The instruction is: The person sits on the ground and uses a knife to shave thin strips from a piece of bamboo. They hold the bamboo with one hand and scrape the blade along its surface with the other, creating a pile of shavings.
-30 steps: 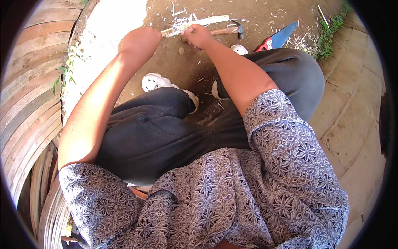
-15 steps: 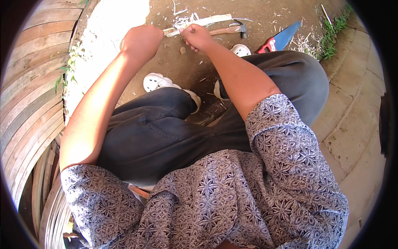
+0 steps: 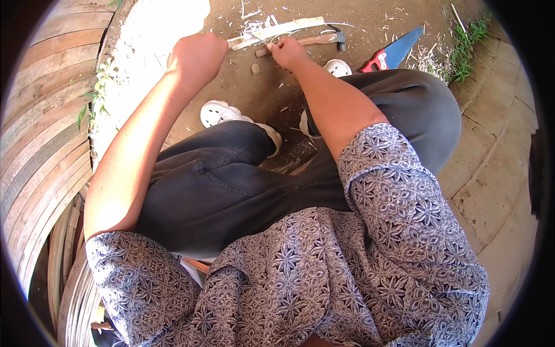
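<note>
L hand point(image 3: 198, 55) at approx. 11 o'clock, curled, back of hand facing up; its fingers are hidden, so can't tell if they're gripping. Pale wood strip point(image 3: 292, 26) lies at 12, near end right by the L knuckles, far end twd 1. R hand point(image 3: 289, 54) also at 12, just below the strip; fingers bunched, tips pinching a thin sliver point(image 3: 261, 38) pointing twd 10, too small to ID.

Hammer point(image 3: 315, 41) on the bare ground point(image 3: 266, 89), handle passing behind R fingers (contact unclear), head at approx. 1. Wood shavings point(image 3: 253, 26) around 12, beside the strip. Small round stone point(image 3: 255, 69) b/w 11 & 12, below the hands. Saw point(image 3: 402, 48) w/ red handle, blue blade b/w 1 & 2; grass point(image 3: 464, 61) at 2. White shoes point(image 3: 217, 113) at approx. 10:30 & 1. Wood slats point(image 3: 34, 139) 9 to 10, paving slabs point(image 3: 488, 144) approx. 3.
</note>
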`<action>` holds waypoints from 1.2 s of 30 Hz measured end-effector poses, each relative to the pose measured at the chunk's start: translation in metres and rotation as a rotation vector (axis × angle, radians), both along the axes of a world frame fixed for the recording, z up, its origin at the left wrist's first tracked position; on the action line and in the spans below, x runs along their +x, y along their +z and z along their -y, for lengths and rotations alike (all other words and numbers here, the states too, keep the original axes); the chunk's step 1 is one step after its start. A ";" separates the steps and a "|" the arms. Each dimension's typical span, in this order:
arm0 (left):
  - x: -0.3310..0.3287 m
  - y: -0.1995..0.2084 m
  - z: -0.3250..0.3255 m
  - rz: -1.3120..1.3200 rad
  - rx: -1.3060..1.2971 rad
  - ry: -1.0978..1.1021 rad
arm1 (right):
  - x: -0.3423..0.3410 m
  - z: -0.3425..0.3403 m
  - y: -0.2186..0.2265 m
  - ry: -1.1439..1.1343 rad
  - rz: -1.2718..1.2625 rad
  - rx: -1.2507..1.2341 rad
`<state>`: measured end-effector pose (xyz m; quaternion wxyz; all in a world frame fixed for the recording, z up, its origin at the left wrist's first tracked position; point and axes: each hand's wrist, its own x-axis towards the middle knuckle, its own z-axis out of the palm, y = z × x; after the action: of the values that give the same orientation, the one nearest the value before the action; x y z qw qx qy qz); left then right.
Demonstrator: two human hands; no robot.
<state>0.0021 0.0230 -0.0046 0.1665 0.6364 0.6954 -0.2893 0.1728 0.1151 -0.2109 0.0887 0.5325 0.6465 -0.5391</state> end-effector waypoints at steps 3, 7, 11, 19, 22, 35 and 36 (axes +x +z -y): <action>0.004 0.002 -0.004 -0.013 -0.014 0.014 | 0.004 0.006 -0.007 -0.016 0.063 0.034; 0.003 0.004 -0.001 -0.006 0.003 0.042 | 0.002 0.007 0.003 -0.068 0.063 -0.029; 0.001 0.002 0.001 -0.013 0.003 0.006 | -0.023 0.009 0.030 -0.073 -0.128 -0.189; 0.009 0.002 0.007 -0.042 0.082 -0.108 | -0.028 0.001 -0.005 0.019 -0.035 0.074; 0.008 0.001 0.008 -0.033 0.096 -0.133 | -0.034 0.002 -0.002 0.038 0.035 0.051; 0.006 -0.011 0.010 -0.101 0.054 -0.127 | -0.008 0.011 0.010 0.004 0.049 0.029; 0.005 -0.009 0.014 -0.101 0.076 -0.139 | -0.013 0.013 0.030 -0.009 -0.010 -0.018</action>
<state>0.0072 0.0093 -0.0134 0.0864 0.6735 0.6677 -0.3051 0.1598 0.1025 -0.1810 0.0879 0.5319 0.6398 -0.5477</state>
